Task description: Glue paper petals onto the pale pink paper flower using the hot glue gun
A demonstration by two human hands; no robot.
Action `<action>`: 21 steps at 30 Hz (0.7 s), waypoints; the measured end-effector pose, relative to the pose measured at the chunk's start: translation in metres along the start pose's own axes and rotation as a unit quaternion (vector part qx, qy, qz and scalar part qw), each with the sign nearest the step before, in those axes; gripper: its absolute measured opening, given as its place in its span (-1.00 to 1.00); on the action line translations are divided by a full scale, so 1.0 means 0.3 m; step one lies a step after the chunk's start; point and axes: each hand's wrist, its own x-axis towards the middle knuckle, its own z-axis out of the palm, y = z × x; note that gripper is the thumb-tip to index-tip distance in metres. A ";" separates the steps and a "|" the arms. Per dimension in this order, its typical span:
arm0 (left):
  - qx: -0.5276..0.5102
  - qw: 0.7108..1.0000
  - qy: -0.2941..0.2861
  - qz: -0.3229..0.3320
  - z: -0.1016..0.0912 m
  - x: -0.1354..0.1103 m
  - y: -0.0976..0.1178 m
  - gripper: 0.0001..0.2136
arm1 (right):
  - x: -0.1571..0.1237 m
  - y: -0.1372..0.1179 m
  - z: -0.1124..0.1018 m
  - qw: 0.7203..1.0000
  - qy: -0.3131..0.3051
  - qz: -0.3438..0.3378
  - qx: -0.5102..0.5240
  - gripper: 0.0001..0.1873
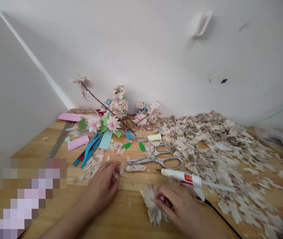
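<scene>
My right hand [177,204] is closed around the pink middle of a pale, papery flower [150,204], whose petals fan out to the left of the fingers. To the left, my left hand [104,182] rests low over the wooden table with curled fingers, a pale petal [122,169] at its fingertips. Loose petals [91,167] lie just behind that hand. Silver scissors [156,158] lie beyond both hands, their blades pointing left. Right behind my right hand is a white glue gun [181,176] with a glue stick [218,186] in its rear end.
A wide heap of dried petals [206,139] covers the right side of the table [124,215]. At the back are flowered twigs [101,103], green leaves [127,145], pink paper [78,143] and blue strips [89,151]. A black cord [221,215] runs from the glue gun towards the front edge.
</scene>
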 end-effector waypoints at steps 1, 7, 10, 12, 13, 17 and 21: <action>0.006 1.000 0.010 -0.005 -0.001 0.001 -0.001 -0.67 | 0.002 -0.003 0.010 1.000 0.009 0.014 0.021 -0.89; 0.038 0.997 0.056 -0.034 -0.005 0.013 -0.017 -0.64 | 0.007 -0.040 0.068 0.989 0.042 0.033 0.140 -0.80; 0.051 0.995 0.075 -0.044 -0.018 0.038 -0.036 -0.72 | 0.003 -0.049 0.063 0.989 0.033 0.029 0.138 -0.69; 0.060 0.993 0.083 -0.055 -0.026 0.067 -0.048 -0.75 | -0.001 -0.047 0.046 0.992 0.051 0.028 0.112 -0.69; 0.064 0.993 0.082 -0.063 -0.027 0.084 -0.053 -0.74 | -0.002 -0.045 0.035 0.993 0.063 0.026 0.099 -0.70; 0.065 0.993 0.045 -0.084 -0.015 0.153 -0.053 -0.65 | 0.000 -0.040 0.001 0.993 0.097 0.010 0.072 -0.67; 0.045 0.994 0.027 -0.097 0.010 0.188 -0.056 -0.66 | 0.006 -0.047 -0.011 0.992 0.098 0.000 0.076 -0.62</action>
